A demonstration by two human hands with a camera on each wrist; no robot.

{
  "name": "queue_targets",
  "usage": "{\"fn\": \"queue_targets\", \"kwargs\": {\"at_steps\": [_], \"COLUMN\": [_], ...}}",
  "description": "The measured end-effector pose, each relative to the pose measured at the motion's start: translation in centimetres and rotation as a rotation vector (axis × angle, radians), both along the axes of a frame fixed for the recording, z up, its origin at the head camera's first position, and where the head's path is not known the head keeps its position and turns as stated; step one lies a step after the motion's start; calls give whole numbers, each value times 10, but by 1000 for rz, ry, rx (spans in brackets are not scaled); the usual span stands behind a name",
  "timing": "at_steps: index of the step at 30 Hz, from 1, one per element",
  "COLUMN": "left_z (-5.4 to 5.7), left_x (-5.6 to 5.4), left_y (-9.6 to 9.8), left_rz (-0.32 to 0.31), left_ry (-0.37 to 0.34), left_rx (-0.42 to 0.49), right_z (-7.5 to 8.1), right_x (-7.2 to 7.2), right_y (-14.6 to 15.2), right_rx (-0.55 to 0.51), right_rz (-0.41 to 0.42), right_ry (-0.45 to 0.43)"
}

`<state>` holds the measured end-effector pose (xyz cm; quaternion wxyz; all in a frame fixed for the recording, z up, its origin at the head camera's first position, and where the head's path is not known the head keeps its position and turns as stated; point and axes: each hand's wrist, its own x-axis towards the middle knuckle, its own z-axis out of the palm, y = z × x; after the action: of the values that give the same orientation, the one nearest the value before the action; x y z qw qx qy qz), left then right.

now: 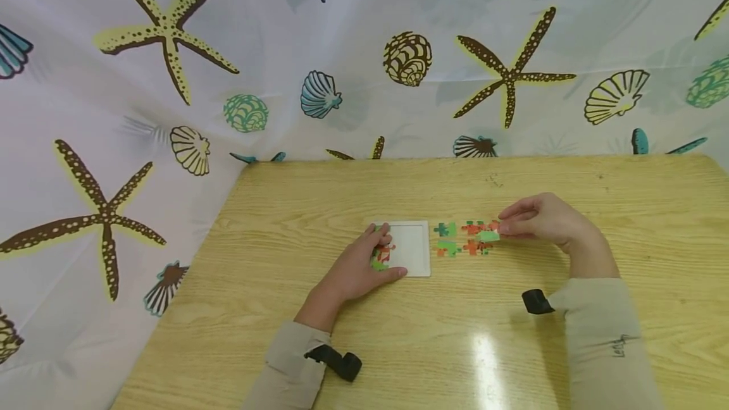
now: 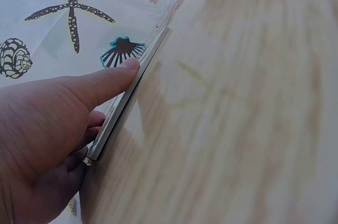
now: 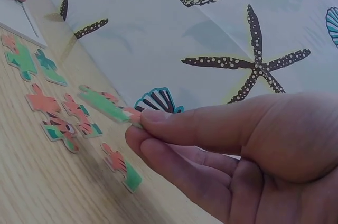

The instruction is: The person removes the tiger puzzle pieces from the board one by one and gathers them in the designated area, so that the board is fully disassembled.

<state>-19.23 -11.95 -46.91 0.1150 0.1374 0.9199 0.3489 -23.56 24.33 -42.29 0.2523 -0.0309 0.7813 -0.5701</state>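
1. A person's two hands work with a small jigsaw on a wood-grain counter [image 1: 444, 315], in front of a pale cloth [image 1: 347, 24] printed with starfish and shells.

2. The left hand [image 1: 360, 266] has its grip on a shallow white tray [image 1: 411, 250]: the thumb lies on the near rim and the fingers bend over the left part, probably to keep the tray from sliding. The fingers' exact contact is partly hidden, so how firmly they press is hard to judge.

3. Under those fingers, orange-and-green fitted pieces [image 1: 384, 254] fill the left side of the tray; its middle and right side are bare white.

4. The right hand's grip is closed on a green-and-orange puzzle piece [image 3: 105, 103], pinched at one end between thumb and fingertip. It is held above the counter, to the right of the tray, with most of its face uncovered, which seems to leave the picture readable.

5. Other loose pieces [image 1: 448, 248] lie just right of the tray in two rough rows, picture side up and mostly apart, seemingly spread so that each can be seen and reached.
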Motion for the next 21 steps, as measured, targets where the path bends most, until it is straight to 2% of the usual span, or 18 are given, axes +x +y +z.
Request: {"fn": "queue_targets", "kwargs": {"at_steps": [5,14,21], "left_z": [0,3,0], "left_x": [-1,1,0], "left_y": [3,2,-1], "left_rz": [-12,-4,6], "left_ry": [-6,-7,-10], "left_rx": [13,15,22], "right_z": [0,-3,-1], "right_x": [0,-1,0], "right_y": [9,15,17], "right_rx": [5,18,40], "right_rz": [1,13,9], "right_ry": [-19,-30,-28]}}
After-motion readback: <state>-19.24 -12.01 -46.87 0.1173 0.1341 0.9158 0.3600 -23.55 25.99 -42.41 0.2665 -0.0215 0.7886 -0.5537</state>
